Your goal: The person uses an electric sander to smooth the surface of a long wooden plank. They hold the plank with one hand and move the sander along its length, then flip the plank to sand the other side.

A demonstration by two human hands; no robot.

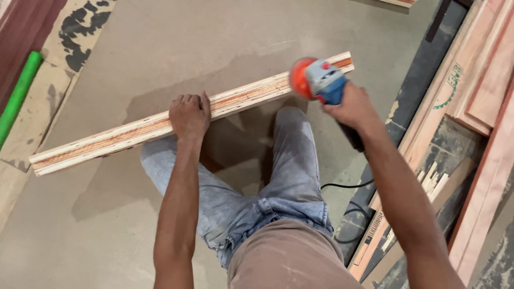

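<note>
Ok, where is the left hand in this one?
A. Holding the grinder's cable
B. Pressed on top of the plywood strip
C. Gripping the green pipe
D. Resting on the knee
B: the left hand lies palm down on the plywood strip, while the right hand holds the grinder at the strip's far end.

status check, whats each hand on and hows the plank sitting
Left hand pressing down on plywood strip. Right hand gripping sander, orange disc at strip's upper edge. Strip on edge on floor; nothing blocking it.
</note>
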